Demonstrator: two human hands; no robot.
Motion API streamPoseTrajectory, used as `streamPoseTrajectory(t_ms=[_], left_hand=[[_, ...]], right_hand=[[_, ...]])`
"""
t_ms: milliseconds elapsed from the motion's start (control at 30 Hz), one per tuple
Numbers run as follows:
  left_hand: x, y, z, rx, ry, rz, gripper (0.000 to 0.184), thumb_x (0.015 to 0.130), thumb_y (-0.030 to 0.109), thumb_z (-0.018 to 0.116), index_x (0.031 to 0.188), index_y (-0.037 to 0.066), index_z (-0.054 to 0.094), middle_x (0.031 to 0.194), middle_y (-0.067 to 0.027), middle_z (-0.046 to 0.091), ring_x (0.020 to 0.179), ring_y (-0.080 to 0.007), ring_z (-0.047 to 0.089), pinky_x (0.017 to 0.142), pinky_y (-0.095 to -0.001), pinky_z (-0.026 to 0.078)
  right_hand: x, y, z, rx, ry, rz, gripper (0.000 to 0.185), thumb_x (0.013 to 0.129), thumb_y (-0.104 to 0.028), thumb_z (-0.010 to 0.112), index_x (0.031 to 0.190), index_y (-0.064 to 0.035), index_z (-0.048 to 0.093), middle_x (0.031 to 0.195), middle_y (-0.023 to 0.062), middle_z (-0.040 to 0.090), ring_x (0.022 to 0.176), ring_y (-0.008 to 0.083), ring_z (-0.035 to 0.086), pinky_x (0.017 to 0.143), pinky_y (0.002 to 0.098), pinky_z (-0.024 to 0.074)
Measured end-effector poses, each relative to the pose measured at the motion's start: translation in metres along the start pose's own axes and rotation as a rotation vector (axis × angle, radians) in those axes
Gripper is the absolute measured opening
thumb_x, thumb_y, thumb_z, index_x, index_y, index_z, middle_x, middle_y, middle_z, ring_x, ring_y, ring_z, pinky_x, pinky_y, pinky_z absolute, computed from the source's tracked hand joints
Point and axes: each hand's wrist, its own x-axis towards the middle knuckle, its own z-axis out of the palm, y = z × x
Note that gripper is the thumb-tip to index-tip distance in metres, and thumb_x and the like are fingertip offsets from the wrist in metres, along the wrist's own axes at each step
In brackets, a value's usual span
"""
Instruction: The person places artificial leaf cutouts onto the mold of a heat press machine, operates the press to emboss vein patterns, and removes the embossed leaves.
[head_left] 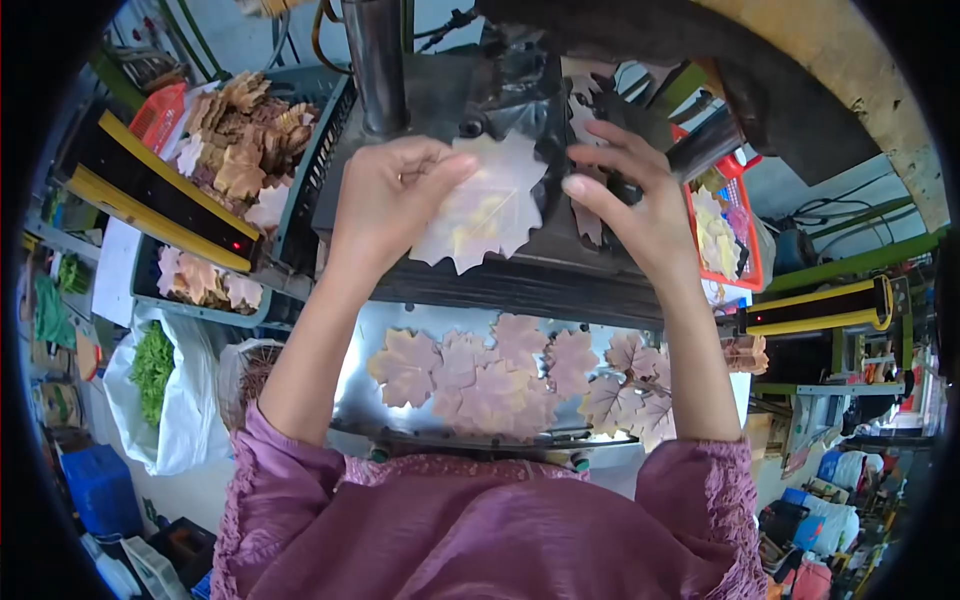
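Pinched between the thumb and fingers of my left hand [395, 195] is a pale, whitish artificial leaf [490, 205] with a jagged edge and a yellow tint in its middle. The leaf is above the dark machine bed [440, 265]. My right hand [635, 195] is to the right of it with fingers spread and nothing visible in them. Close by its fingertips stands a jagged metal piece [583, 210], partly hidden. Below both hands, several pinkish leaves [490, 385] lie overlapping on a shiny metal tray [350, 405].
A dark green crate [325, 120] of brown leaves [245, 150] stands at left; a red basket [720, 270] of leaves is at right. Yellow-edged black bars [160, 190] flank the bed. A metal post [375, 70] rises behind my left hand. A white sack [185, 400] holds green sprigs.
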Motion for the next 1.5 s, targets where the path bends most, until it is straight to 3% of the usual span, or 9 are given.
streamPoseTrajectory(t_ms=[67,300,400,467,733,1100,1233,1400,1500], left_hand=[[0.001,0.004,0.008,0.064,-0.039,-0.02,0.009,0.088,0.005,0.068,0.092,-0.002,0.071,0.072,-0.0023,0.066,0.058,-0.0045,0.052,0.052,-0.0179,0.039],[0.07,-0.01,0.0,-0.034,-0.129,0.121,0.009,0.083,0.007,0.068,0.088,-0.001,0.07,0.07,-0.0028,0.065,0.059,-0.0112,0.057,0.054,-0.0216,0.04],[0.144,-0.033,0.021,0.518,0.017,0.354,0.028,0.073,0.028,0.074,0.086,0.004,0.07,0.075,-0.0117,0.066,0.065,-0.0305,0.06,0.063,-0.0399,0.051],[0.198,-0.093,0.052,0.778,0.326,0.692,0.037,0.07,0.036,0.075,0.09,0.006,0.071,0.078,-0.0154,0.066,0.077,-0.0368,0.061,0.072,-0.0434,0.051],[0.117,-0.043,0.039,0.333,0.159,0.247,0.046,0.066,0.03,0.085,0.103,0.005,0.07,0.102,-0.0167,0.061,0.092,-0.037,0.059,0.083,-0.0426,0.05],[0.092,-0.029,0.039,0.514,0.334,0.54,0.035,0.073,0.024,0.081,0.102,0.006,0.071,0.104,-0.0135,0.062,0.093,-0.0348,0.06,0.084,-0.0414,0.048],[0.083,-0.033,0.04,0.619,-0.062,0.609,0.023,0.081,0.02,0.074,0.1,0.006,0.073,0.102,-0.0085,0.067,0.091,-0.0339,0.061,0.083,-0.0394,0.047],[0.071,-0.028,0.039,0.544,-0.038,0.593,0.018,0.086,0.016,0.068,0.098,0.005,0.073,0.1,-0.0042,0.07,0.09,-0.032,0.063,0.081,-0.0383,0.047],[0.053,-0.021,0.029,0.506,0.049,0.624,0.018,0.086,0.016,0.068,0.099,0.004,0.073,0.1,-0.0055,0.07,0.09,-0.031,0.063,0.081,-0.0381,0.046]], right_hand=[[0.008,-0.008,0.002,0.226,-0.128,0.08,0.03,0.075,-0.02,0.082,0.097,-0.0022,0.075,0.121,0.0145,0.069,0.101,0.0281,0.064,0.091,0.0391,0.049],[0.089,0.03,0.02,0.22,-0.072,0.049,0.047,0.084,-0.035,0.078,0.12,-0.0069,0.069,0.141,0.0085,0.057,0.113,0.0183,0.059,0.092,0.0349,0.0481],[0.194,0.205,0.083,0.323,0.041,-0.165,0.065,0.088,-0.047,0.07,0.14,-0.0102,0.055,0.148,0.0076,0.051,0.126,0.0237,0.055,0.101,0.0382,0.046],[0.173,0.105,0.04,-0.591,-0.049,-0.27,0.074,0.092,-0.056,0.062,0.148,-0.0119,0.045,0.154,0.0067,0.044,0.137,0.0263,0.046,0.112,0.0398,0.0382],[0.171,0.107,0.042,-0.395,-0.199,-0.13,0.055,0.095,-0.044,0.057,0.14,-0.0124,0.052,0.141,0.0046,0.052,0.126,0.0216,0.05,0.106,0.0341,0.0386],[0.17,0.144,0.061,-0.14,-0.299,0.089,0.034,0.1,-0.028,0.05,0.129,-0.0133,0.062,0.122,0.0015,0.063,0.11,0.0148,0.055,0.099,0.0259,0.0392],[0.149,0.136,0.054,-0.191,-0.204,-0.146,0.033,0.1,-0.024,0.051,0.129,-0.0151,0.062,0.122,-0.0004,0.065,0.108,0.0153,0.059,0.096,0.0279,0.0424],[0.106,0.112,0.039,-0.255,-0.094,-0.431,0.032,0.099,-0.019,0.053,0.129,-0.0173,0.062,0.123,-0.0028,0.068,0.105,0.0158,0.063,0.093,0.0304,0.0464],[0.08,0.065,0.016,-0.375,-0.103,-0.262,0.031,0.099,-0.019,0.055,0.128,-0.0169,0.063,0.121,-0.0045,0.069,0.105,0.0155,0.064,0.093,0.0303,0.0468]])
